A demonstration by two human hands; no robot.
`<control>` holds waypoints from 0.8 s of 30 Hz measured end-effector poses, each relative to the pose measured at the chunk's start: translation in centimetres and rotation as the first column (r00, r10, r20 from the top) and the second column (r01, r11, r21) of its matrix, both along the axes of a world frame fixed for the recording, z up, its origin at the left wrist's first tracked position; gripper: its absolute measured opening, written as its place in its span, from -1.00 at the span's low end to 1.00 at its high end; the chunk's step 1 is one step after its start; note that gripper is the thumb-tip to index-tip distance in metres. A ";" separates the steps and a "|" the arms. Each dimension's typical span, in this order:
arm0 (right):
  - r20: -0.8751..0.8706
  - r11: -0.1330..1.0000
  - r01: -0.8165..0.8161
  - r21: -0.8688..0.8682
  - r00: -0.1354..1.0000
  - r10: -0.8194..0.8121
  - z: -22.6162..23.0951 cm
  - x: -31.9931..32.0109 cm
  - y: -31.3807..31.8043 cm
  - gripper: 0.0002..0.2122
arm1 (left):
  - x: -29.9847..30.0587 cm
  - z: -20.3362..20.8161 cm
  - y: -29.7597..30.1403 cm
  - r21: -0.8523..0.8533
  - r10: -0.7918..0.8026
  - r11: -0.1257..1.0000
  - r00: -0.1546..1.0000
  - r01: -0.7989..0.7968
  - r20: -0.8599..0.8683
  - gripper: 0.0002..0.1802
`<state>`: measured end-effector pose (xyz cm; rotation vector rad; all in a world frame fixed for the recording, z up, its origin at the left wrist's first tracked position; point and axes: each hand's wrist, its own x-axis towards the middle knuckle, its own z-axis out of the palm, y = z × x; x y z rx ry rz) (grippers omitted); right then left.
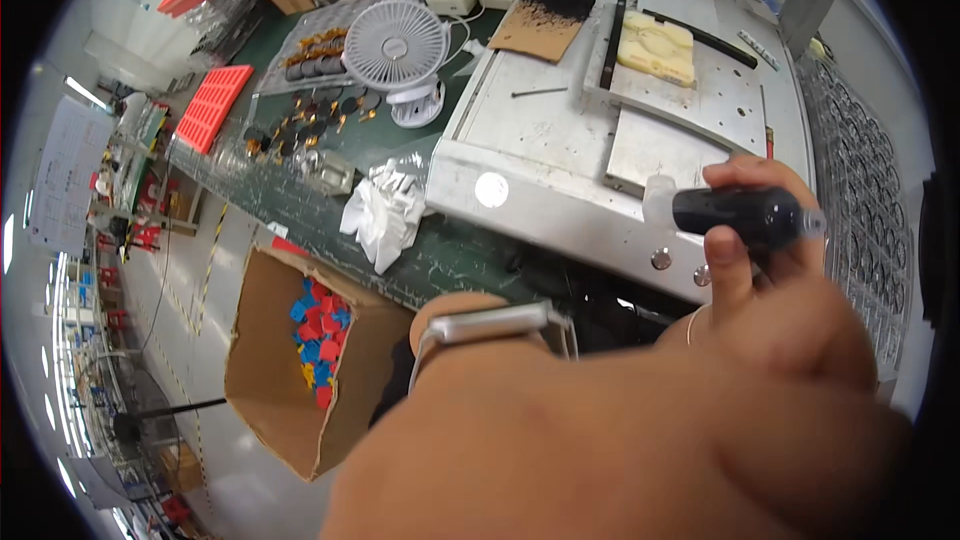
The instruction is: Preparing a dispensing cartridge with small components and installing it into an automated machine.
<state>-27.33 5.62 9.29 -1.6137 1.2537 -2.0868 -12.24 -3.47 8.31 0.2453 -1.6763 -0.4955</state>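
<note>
Bare forearms; a silver metal-band wristwatch and a thin bracelet.

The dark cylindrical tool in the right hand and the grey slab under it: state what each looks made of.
Dark cylindrical tool: probably glossy black plastic, with a highlight and a clear tip. Grey slab: apparently brushed bare metal, dull sheen, round fasteners. The right hand grips the tool.

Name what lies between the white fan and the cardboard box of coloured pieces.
In the head view, a crumpled white cloth lies on the green bench between fan and box.

fan left of metal plate, cardboard box below the bench
</note>
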 end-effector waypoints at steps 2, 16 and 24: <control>-0.060 1.000 0.006 0.018 0.998 -0.005 0.4 -0.8 0.4 -0.60 | -0.2 0.5 -0.6 -0.029 -0.025 0.999 1.000 0.024 -0.012 -0.26; -0.045 0.994 -0.007 0.105 0.999 0.012 0.4 -0.5 0.4 -0.62 | -1.1 2.7 -1.8 -0.073 -0.065 0.996 0.995 0.059 -0.082 -0.31; -0.150 0.880 0.045 0.472 0.988 0.030 2.4 -1.7 0.9 -0.70 | -1.2 3.1 1.1 0.016 0.004 1.000 0.990 -0.002 -0.139 -0.34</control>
